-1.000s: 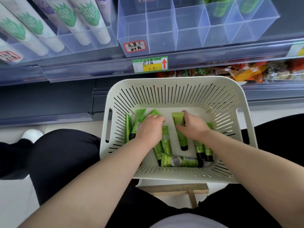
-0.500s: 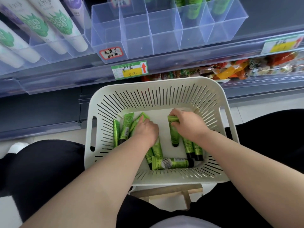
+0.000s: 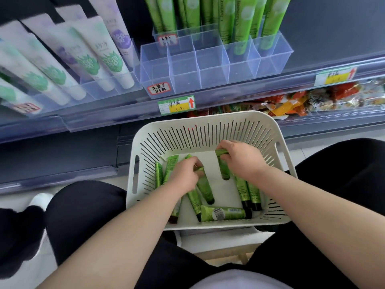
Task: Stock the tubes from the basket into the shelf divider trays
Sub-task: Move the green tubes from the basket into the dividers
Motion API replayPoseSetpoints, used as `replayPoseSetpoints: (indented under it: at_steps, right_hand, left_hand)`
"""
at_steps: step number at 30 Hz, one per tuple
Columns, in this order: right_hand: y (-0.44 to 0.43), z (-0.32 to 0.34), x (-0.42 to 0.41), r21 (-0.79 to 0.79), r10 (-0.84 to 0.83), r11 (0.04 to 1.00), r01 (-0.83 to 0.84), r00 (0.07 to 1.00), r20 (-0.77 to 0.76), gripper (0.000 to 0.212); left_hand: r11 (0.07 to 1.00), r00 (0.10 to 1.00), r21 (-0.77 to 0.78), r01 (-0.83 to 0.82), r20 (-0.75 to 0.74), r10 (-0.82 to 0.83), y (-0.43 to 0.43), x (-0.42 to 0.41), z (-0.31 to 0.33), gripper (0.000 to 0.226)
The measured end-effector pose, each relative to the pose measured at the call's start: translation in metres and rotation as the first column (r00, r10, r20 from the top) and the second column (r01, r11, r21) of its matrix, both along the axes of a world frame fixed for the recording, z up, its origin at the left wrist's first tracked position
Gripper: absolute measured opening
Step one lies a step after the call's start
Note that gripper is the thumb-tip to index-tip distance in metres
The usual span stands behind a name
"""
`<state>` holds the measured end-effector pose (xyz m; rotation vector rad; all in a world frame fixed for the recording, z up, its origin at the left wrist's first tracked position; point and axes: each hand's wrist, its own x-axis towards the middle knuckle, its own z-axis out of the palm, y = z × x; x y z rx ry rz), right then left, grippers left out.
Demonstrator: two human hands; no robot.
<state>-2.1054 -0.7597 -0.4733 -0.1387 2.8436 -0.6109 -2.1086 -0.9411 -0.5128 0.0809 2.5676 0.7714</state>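
1. Grip state. My left hand (image 3: 183, 174) is inside the basket (image 3: 208, 118), fingers curled round the crimped end of a green tube (image 3: 206, 189). The tube's black cap points toward the near wall. My right hand (image 3: 242, 161) pinches the crimped end of a second tube (image 3: 224, 171) between thumb and fingers, cap hanging toward the basket floor. The hands are apart, with bare floor between them.

2. Edges and room. Slotted walls enclose the basket on all four sides. Its far rim sits just below the shelf rail, near the price label (image 3: 177, 105). Above the rail stands the divider tray (image 3: 208, 67), its near row of compartments open at the top. The far compartments hold tall green tubes (image 3: 239, 24). In the basket, a crosswise tube (image 3: 224, 213) lies along the near wall, a pair of tubes (image 3: 249, 193) lies just beside my right wrist, and leaning tubes (image 3: 170, 170) rest against the left wall.

3. Limits of view. The back of my left hand hides its fingertips. My left forearm covers further tubes, so I cannot count them. The tall green tubes are cut off at the top edge. The white tubes (image 3: 100, 59) at far left are blurred. The snack packets (image 3: 312, 101) lie partly behind the rail.
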Motion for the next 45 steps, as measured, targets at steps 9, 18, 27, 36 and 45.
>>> replayPoseSetpoints:
  at_steps: [9,18,27,36,45]
  right_hand:
    - [-0.004,0.071,0.000,-0.058,-0.046,0.998,0.033,0.970,-0.240,0.025]
    - [0.002,0.178,-0.021,-0.076,-0.075,0.996,0.038,0.818,-0.570,0.024]
    - [0.015,0.222,-0.051,-0.129,-0.145,0.989,0.079,0.735,-0.663,0.028]
    - [0.034,0.234,-0.091,-0.168,-0.168,0.983,0.069,0.692,-0.702,0.026]
    - [0.049,0.230,-0.109,-0.138,-0.140,0.989,0.060,0.702,-0.698,0.027]
  left_hand:
    - [0.982,0.917,0.165,-0.094,-0.371,0.150,-0.012,-0.012,0.097,0.018]
    - [0.927,0.727,0.372,-0.053,-0.622,0.292,0.000,-0.042,0.227,0.018]
    - [0.922,0.580,0.377,-0.093,-0.732,0.358,0.021,-0.085,0.270,0.022]
    - [0.942,0.540,0.307,-0.133,-0.775,0.329,0.054,-0.157,0.276,0.023]
    - [0.994,0.713,0.043,-0.098,-0.694,0.101,0.076,-0.205,0.259,0.026]
